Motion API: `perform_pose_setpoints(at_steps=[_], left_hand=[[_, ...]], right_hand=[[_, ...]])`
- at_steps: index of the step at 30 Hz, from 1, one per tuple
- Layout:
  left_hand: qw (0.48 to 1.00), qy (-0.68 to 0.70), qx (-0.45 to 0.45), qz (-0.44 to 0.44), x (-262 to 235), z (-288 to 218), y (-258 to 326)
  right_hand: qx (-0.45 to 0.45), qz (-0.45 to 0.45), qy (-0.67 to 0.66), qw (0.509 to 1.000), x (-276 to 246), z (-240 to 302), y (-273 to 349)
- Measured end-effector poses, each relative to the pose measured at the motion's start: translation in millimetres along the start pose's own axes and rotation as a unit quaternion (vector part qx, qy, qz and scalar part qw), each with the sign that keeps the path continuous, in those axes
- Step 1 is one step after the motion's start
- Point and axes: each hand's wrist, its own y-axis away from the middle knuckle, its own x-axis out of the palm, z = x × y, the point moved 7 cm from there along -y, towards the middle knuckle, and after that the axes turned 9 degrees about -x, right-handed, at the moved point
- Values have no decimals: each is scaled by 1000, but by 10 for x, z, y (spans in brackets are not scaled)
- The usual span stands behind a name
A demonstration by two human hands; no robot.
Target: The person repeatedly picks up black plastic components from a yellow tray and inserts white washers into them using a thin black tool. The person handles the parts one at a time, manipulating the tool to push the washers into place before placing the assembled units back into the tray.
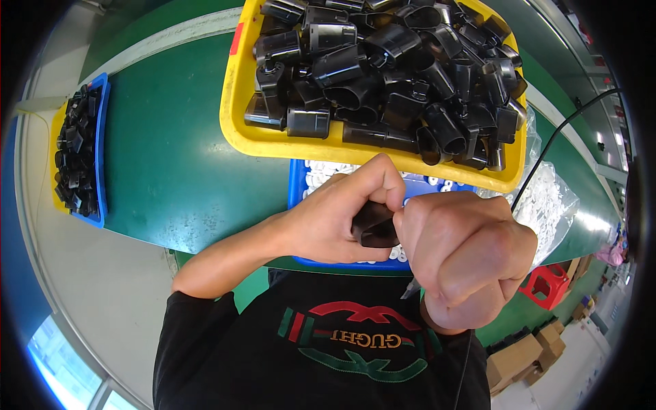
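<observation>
My left hand (326, 224) is curled around a hollow black plastic housing (374, 225), its dark opening showing between thumb and fingers. Close against it on the right, my right hand (471, 253) is closed in a fist, fingertips at the housing's edge. What the fist holds, if anything, is hidden. A small grey pointed tip (411, 288) shows just below it; I cannot tell what it belongs to. Beneath both hands lies a blue tray (298, 183) with small white plastic pieces (322, 172). Beyond them, a yellow bin (236, 130) is heaped with similar black housings (403, 82).
A green table (171, 150) spreads to the left, where a blue bin (102, 150) holds more black parts. On the right are a clear bag (550, 205) of white pieces and a black cable (557, 130). A red stool (547, 285) and cardboard boxes (516, 359) stand lower right.
</observation>
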Motion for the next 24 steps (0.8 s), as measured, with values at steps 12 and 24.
perform_pose_setpoints(at_steps=[12, 24], left_hand=[[1000, -10, 22, 8, 16, 1, 20], [993, -109, -4, -48, 40, -24, 30]], right_hand=[[-9, 0, 28, 1000, 48, 65, 0], [-72, 57, 31, 995, 117, -6, 110]])
